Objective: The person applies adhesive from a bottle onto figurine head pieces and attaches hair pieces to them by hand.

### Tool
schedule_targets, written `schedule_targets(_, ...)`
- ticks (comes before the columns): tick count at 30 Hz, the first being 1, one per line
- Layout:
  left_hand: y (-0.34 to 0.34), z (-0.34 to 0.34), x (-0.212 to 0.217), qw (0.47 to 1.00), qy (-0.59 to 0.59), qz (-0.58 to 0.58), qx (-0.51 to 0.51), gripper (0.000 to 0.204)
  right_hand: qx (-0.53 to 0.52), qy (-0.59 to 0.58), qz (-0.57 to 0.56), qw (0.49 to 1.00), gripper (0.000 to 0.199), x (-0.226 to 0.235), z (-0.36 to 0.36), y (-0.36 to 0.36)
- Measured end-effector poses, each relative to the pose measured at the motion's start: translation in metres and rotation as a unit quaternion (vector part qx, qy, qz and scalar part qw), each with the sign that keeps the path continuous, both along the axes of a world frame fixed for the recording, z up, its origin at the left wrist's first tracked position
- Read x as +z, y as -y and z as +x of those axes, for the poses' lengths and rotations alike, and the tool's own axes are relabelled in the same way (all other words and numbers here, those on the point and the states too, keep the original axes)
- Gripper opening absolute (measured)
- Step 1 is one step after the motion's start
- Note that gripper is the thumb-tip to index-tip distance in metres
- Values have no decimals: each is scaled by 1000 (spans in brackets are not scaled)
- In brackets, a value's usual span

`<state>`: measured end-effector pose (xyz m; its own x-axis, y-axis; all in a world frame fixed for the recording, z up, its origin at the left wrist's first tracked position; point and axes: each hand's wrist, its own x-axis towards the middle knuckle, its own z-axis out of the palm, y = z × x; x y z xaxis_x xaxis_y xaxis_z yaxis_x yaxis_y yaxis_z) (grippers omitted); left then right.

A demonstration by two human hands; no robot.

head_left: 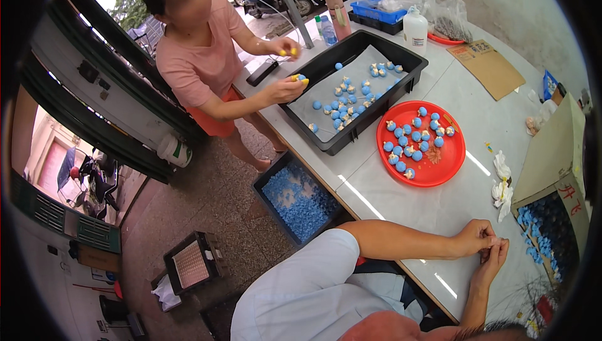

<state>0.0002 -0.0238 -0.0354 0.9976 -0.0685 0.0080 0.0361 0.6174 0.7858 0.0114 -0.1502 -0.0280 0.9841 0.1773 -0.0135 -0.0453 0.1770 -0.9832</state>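
Note:
Neither of my hands is in view. A person in a white shirt (301,291) leans over the white table (439,209) at the lower edge, both hands (489,247) pinched together on something small. A red round tray (446,168) holds several blue balls with pale tips. Behind it, a black tray (401,56) lined with grey paper holds more of them. At the table's far left side stands a person in a pink shirt (194,59), holding a small blue and yellow piece (300,78) in one hand and a yellow bit (292,51) in the other.
A black crate of blue pieces (298,198) sits on the floor by the table. A cardboard box with blue pieces (555,153) stands at the right. White paper wads (501,181), a flat cardboard sheet (489,65), a white bottle (414,27), a blue basket (376,12) and plastic bags lie farther back.

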Motion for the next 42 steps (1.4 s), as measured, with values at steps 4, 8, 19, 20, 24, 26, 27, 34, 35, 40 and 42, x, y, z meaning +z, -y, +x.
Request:
schedule_targets(4, -3, 1, -2, 1000, 1, 17, 6, 15, 9, 6, -16, 1000, 21, 1, 0, -4)
schedule_targets(8, -6, 0, 0, 1000, 1, 18, 15, 16, 2, 13, 9, 1000, 21, 2, -1, -10)
schedule_targets(19, -20, 13, 25, 999, 30, -32, -18, 18, -22, 140, -155, 978, 20, 60, 3, -19)
schedule_targets(20, -37, 12, 32, 999, 43, 3, -5, 23, -43, 133, -115, 983, 20, 58, 8, -37)
schedule_targets(24, -78, -1, 33, 1000, -20, -6, -9, 31, 42, 86, -41, 995, 19, 51, 11, -58)
schedule_targets(26, -81, -8, 32, 996, -42, 0, -74, 27, 77, -29, 29, 996, 17, 55, -2, -46)
schedule_targets(27, -76, -8, 28, 995, -41, -4, -88, 27, 63, -28, 24, 997, 17, 53, -5, -39)
schedule_targets(34, -66, -9, 9, 994, -31, -35, -102, 25, 48, 6, -16, 999, 18, 46, -13, -40)
schedule_targets(35, -65, -9, 9, 994, -25, -31, -97, 24, 39, 25, -24, 999, 19, 42, -13, -41)
schedule_targets(40, -64, -13, 9, 997, -25, -16, -77, 24, 20, 59, -6, 998, 16, 31, -15, -47)
schedule_targets(42, -65, -14, 9, 997, -25, -21, -69, 24, 18, 73, -4, 997, 15, 30, -16, -49)
